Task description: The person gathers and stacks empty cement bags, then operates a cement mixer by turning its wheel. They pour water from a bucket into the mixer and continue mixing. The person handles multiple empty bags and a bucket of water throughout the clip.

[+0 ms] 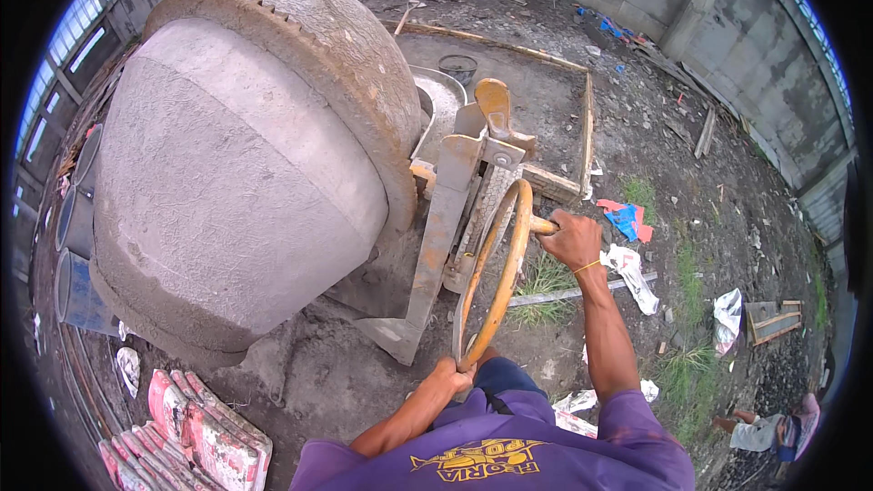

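Note:
A large concrete mixer drum (241, 173), crusted with grey cement, fills the left half of the view, a toothed ring (368, 91) round its middle. Right of it stands the mixer's steel frame (435, 245). A worn yellow handwheel (513, 286) rises from that frame, directly in front of me. My right hand (574, 240) is closed round the short yellow handle (543, 225) that sticks out from the wheel's right side. Down at the wheel's lower rim, my left hand (449, 376) is wrapped round it, its fingers partly hidden.
Stacked red-and-white sacks (214, 427) lie at lower left, near blue containers (80, 286). Beyond the frame are a cement-covered pan (443, 95), a dark bucket (457, 65) and wooden edging (589, 127). Another person (766, 432) is at lower right. Torn bags (632, 277) litter the ground.

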{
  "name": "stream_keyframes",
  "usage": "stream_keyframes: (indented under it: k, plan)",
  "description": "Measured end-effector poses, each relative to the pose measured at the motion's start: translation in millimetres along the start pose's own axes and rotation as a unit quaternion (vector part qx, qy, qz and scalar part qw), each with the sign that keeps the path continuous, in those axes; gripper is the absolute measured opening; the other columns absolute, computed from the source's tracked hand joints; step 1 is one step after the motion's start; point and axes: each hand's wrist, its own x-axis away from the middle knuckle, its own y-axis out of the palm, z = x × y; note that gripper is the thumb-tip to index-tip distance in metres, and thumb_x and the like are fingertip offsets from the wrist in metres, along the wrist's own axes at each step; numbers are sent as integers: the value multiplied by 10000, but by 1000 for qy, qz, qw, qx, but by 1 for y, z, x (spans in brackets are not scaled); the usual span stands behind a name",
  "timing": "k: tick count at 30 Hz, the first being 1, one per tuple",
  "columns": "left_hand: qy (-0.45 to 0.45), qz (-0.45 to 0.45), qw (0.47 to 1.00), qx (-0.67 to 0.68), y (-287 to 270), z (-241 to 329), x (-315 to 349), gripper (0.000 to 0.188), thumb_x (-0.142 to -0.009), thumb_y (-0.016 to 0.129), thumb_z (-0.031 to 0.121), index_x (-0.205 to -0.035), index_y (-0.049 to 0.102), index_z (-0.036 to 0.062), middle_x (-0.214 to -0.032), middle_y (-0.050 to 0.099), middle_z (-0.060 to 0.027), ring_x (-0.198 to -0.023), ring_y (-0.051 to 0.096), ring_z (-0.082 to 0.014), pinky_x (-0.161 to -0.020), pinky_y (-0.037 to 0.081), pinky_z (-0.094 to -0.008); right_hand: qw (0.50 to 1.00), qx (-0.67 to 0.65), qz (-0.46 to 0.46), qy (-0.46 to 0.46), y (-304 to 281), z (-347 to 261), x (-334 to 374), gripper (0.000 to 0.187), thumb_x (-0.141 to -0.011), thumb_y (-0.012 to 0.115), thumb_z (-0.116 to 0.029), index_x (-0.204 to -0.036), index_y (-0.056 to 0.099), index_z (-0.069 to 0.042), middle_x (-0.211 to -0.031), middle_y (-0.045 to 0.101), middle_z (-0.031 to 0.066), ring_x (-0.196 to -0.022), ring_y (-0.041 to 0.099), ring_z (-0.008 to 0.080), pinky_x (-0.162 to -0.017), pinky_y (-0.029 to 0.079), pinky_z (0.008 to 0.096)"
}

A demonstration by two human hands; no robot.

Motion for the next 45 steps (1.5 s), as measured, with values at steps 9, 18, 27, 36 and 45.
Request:
stream_keyframes:
  k: [9, 18, 27, 36, 45]
  plan:
    - [302, -416, 822, -247, -36, 48, 253, 398, -1094, 487, 361, -1259, 554, 5, -1054, 683, -137, -964, 709, -232, -831, 601, -389, 991, 4, -137, 12, 148, 88, -109, 403, -814, 747, -455, -1022, 725, -111, -869, 726, 241, -854, 700, 471, -755, 549, 568]
    - [532, 146, 832, 56, -212, 11, 243, 391, -1043, 542, 469, -1134, 611, 96, -917, 650, -15, -839, 621, -138, -804, 517, -330, 959, -20, -251, -130, 331, 182, -95, 401, -862, 709, -379, -1107, 732, -63, -1040, 730, 229, -1001, 689, 443, -857, 548, 516]
    - [653, 135, 581, -467, -47, -117, 166, 963, -806, 842, 488, -1556, 386, 94, -1506, 414, -218, -1423, 408, -386, -1169, 360, -488, 926, -37, -297, -231, 372, 174, -92, 396, -898, 671, -314, -1151, 702, -11, -1087, 724, 252, -1001, 689, 440, -847, 541, 506]
    - [668, 354, 614, -228, -13, -280, 76, 869, -842, 819, 439, -1524, 433, 64, -1496, 444, -232, -1310, 522, -394, -1029, 483, -444, 921, -26, -333, -202, 345, 160, -90, 469, -953, 610, -377, -973, 735, 75, -921, 700, 349, -973, 683, 509, -873, 542, 573]
    - [170, 306, 700, 622, -80, -661, -177, 383, -992, 635, 408, -1198, 604, 87, -806, 584, -16, -591, 530, -127, -460, 402, -305, 910, -59, -285, -295, 386, 160, -103, 514, -912, 647, -388, -935, 711, 122, -894, 703, 347, -910, 689, 511, -840, 525, 551]
